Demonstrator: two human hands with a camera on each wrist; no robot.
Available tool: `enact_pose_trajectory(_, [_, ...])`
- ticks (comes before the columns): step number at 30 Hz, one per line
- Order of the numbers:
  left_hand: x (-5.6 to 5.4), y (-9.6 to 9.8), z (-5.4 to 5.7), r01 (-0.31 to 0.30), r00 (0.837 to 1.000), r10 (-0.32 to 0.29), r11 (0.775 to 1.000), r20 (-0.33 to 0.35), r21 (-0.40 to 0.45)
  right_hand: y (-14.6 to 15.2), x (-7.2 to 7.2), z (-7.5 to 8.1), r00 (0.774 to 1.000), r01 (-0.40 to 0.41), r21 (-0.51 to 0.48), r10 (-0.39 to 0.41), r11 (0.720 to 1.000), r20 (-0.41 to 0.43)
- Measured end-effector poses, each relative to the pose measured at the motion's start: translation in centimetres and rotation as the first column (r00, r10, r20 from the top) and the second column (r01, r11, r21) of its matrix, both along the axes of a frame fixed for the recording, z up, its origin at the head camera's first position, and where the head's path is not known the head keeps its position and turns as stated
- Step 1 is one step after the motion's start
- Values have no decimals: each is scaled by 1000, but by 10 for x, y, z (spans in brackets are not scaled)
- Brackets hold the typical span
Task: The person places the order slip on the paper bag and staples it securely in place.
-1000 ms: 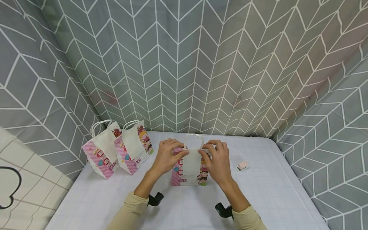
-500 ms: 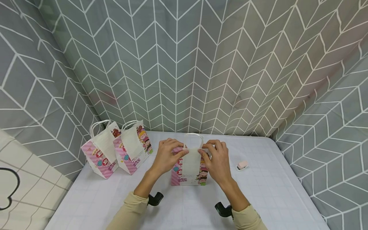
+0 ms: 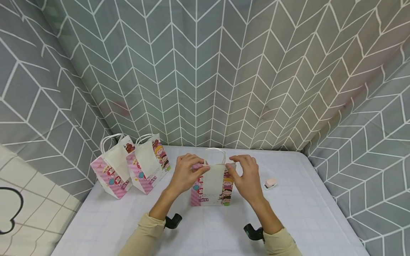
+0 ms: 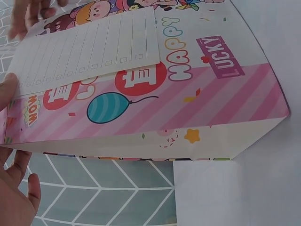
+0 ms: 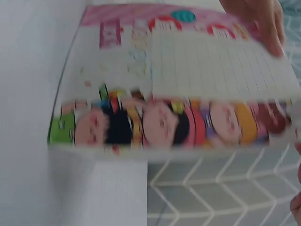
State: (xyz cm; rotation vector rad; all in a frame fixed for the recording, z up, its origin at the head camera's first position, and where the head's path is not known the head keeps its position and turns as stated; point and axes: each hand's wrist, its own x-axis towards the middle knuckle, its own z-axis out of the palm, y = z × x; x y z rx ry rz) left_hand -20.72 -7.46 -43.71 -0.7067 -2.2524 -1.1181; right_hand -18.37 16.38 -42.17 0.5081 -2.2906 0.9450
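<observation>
A pink and white paper gift bag with cartoon figures and a white twisted handle stands upright at the middle of the table. Against its front, at the top edge, lies a lined sheet of paper; checkboxes run along one side of it in the left wrist view. My left hand pinches the sheet and the bag's rim at the upper left, thumb in front and fingers behind. At the upper right corner my right hand has its thumb and index finger spread apart, right beside the rim.
Two similar gift bags stand at the table's left, each with a white sheet at its front. A small pink and white stapler lies right of my right hand. A patterned curtain hangs behind the table.
My right hand has let go of the sheet and rim and shifted slightly right, its thumb and index finger parting. The left hand keeps its pinch; the bag stays in place.
</observation>
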Motion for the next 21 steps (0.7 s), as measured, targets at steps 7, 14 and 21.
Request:
enact_pose_trajectory(7, [0, 0, -1, -3, 1000, 3, 1000, 4, 12, 60, -16, -12, 975, 114, 0, -112, 994, 191])
enact_pose_trajectory(14, [1, -1, 0, -1, 1000, 1, 1000, 10, 24, 123, -27, -42, 871, 180, 125, -217, 976, 441])
enact_pose_trajectory(21, [0, 0, -1, 5, 1000, -5, 1000, 11, 28, 155, -25, -67, 704, 199, 295, -346, 935, 621])
